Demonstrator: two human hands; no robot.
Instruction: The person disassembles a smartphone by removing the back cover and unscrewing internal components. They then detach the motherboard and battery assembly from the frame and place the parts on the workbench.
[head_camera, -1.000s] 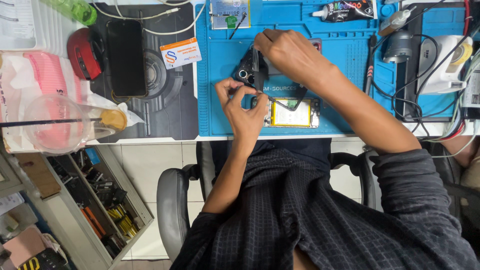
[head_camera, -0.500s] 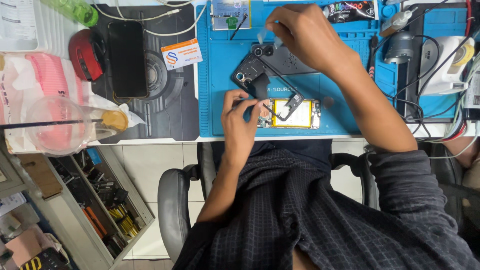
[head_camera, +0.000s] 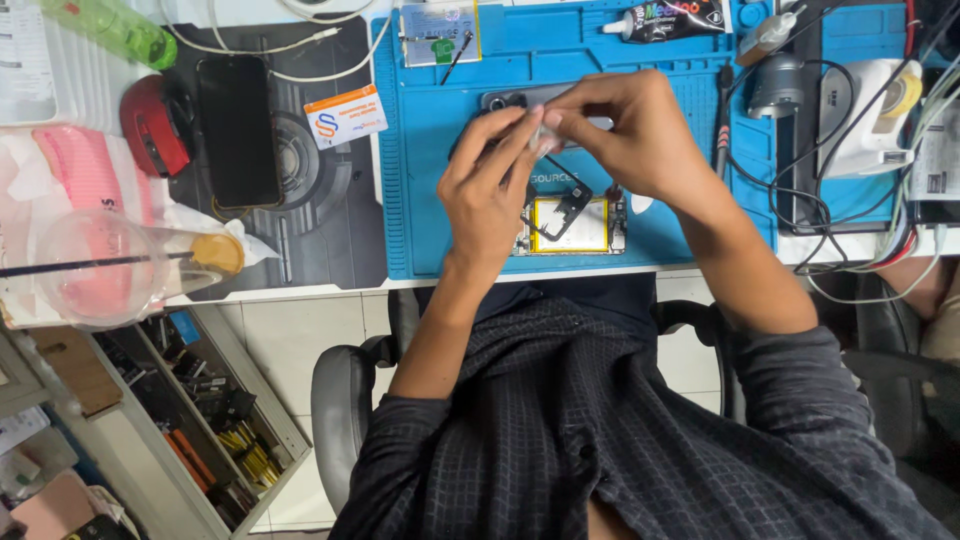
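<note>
Dark checked shirt (sleeves rolled up).

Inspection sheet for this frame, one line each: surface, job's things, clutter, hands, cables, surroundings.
Surface: blue work mat beside a dark printed mat on a white desk.
Job's things: small pale piece pinched between both hands; opened phone body with yellow battery lies below them; dark phone back behind the hands.
Clutter: black phone, red case, glue tube, plastic cup, green bottle.
Hands: left hand and right hand, fingertips meeting on the piece.
Cables: black tangle at right; white cable at top.
Surroundings: open parts drawer, office chair.
</note>
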